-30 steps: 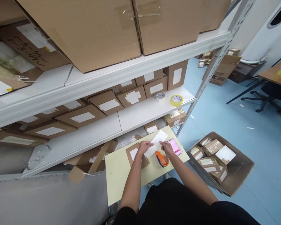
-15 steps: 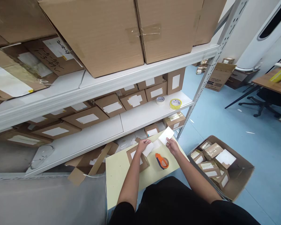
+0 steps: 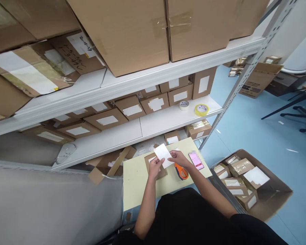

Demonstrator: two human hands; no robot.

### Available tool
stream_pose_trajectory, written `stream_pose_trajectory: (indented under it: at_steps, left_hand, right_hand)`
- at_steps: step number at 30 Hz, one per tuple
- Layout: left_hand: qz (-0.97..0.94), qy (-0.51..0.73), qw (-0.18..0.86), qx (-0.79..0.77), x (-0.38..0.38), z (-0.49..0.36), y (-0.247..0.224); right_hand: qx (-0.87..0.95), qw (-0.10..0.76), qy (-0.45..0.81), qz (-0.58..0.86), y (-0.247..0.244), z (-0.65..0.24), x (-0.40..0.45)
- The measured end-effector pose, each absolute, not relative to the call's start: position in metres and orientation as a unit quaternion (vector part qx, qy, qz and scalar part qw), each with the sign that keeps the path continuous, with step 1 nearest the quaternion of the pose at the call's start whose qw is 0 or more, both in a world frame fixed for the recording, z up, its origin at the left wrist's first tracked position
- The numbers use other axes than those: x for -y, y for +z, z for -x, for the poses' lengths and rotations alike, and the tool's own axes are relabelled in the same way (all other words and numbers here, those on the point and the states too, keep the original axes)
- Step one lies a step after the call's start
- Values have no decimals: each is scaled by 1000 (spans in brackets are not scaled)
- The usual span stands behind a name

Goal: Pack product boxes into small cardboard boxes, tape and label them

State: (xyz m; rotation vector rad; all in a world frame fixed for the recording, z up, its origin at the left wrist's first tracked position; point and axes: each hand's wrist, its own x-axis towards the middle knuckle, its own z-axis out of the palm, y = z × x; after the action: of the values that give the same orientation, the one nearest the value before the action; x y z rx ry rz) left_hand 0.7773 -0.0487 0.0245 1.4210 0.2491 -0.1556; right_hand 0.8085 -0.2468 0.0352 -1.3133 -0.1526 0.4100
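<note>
Both my hands are at a white paper label held above a small pale-yellow table. My left hand pinches its lower left edge with thumb and fingers. My right hand grips the right edge. Under the label and left hand lies a flat cardboard box, partly covered. An orange and blue tape dispenser rests just below my right hand. To the right of that hand lies a phone with a lit pink screen.
A metal shelf beyond the table bears labelled boxes, a white tape roll and a yellow tape roll. On the floor to the right stands a large open carton with several small boxes. An open cardboard box sits left of the table.
My right hand has moved left with the white label, and my left hand has come up to grip it too. The phone has come into sight. The camera view has shifted.
</note>
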Motion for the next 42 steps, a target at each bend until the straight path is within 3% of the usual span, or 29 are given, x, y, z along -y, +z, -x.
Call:
stream_pose_trajectory:
  at_steps: [4,11,27,33,37,42]
  left_hand:
    - [-601,26,776,-189,39,-764,43]
    - [-623,53,759,-183,30,-759,69]
    - [-656,-14,741,-143,47,-764,69]
    - [-778,22,611,-144,56,-762,65]
    - [-766,-58,638,-52,65,-755,75]
    - [-748,-40,657,-79,62,-753,71]
  right_hand:
    - [56,772,173,609,48,-797,240]
    - [66,782,173,595,67,-783,238]
    - [70,796,160,580,72,-776,249]
    - [71,804,148,571,70,-773,243]
    - [84,788,147,592,59,-773,234]
    - [101,769,149,613,49,-773,227]
